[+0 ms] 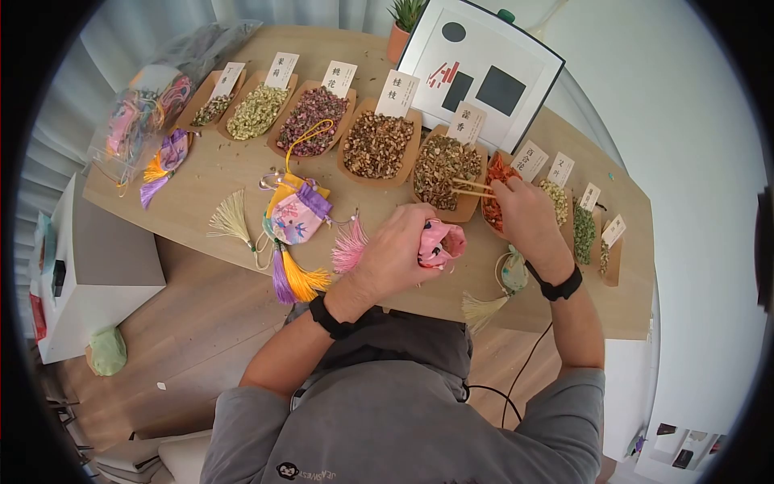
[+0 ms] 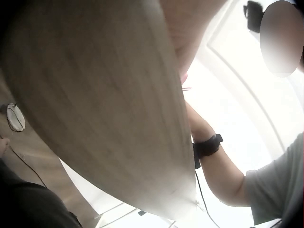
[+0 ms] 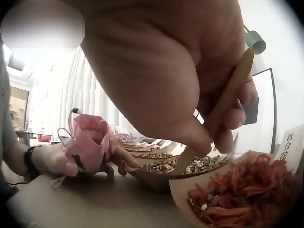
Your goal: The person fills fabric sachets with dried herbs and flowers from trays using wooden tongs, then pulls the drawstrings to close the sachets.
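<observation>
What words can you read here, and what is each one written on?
"丁香": leftmost card
"茉莉": second card
"桃花": third card
"桂枝": fourth card
"藿香": fifth card
"百合花": sixth card
"叶": seventh card, after a blurred character
Eighth card and ninth card: too small to read
"WEST": shirt, ending a word whose start is unclear
The cards' smaller print: unreadable

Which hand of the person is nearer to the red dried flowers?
Right. The right hand partly covers the red dried flowers in the head view; the left hand, holding the pink pouch, lies farther off, to their left.
</observation>
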`<state>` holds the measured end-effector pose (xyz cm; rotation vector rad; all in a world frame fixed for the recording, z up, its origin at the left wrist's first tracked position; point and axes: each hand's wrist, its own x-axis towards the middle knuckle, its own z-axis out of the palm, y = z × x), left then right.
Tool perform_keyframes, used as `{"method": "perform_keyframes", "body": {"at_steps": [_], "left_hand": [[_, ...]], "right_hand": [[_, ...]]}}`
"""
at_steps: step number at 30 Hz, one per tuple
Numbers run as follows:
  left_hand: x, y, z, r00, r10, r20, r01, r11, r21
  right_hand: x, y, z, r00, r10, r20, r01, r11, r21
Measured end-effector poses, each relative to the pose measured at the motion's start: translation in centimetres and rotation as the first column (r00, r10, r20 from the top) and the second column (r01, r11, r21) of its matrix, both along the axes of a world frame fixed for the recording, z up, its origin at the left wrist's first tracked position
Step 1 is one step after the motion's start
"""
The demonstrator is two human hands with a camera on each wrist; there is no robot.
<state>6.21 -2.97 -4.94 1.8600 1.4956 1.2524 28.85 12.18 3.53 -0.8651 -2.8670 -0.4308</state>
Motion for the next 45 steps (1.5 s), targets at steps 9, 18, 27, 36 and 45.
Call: {"method": "perform_keyframes", "body": {"at_steps": [9, 18, 27, 36, 45], "left_hand": [[0.0, 0.1, -0.1, 1.0, -0.015, 0.0, 0.015, 1.0, -0.015], [0.0, 0.1, 0.0, 1.0, -0.021, 0.002, 0.021, 0.999, -0.031], [0.0, 0.1, -0.1, 1.0, -0.024, 0.017, 0.024, 0.999, -0.025], [0.0, -0.1, 0.3, 0.999, 0.012, 0.049, -0.012, 1.0, -0.001], [0.2, 0.4, -1.0, 0.985, 0.093, 0.144, -0.102, 0.993, 0.051]], "right_hand": [[-1.3, 1.7, 0.4, 0.985, -0.149, 0.085, 0.164, 0.965, -0.207], [-0.9, 1.5, 0.1, 0.996, -0.067, 0.061, 0.084, 0.931, -0.356], [-1.5, 0.6, -0.3, 0.996, -0.087, 0.034, 0.093, 0.936, -0.339], [-0.6, 0.3, -0.3, 0.995, -0.014, -0.095, -0.021, 0.936, -0.352], [-0.3, -3.1, 4.9, 0.972, 0.023, -0.235, -0.084, 0.964, -0.252]]}}
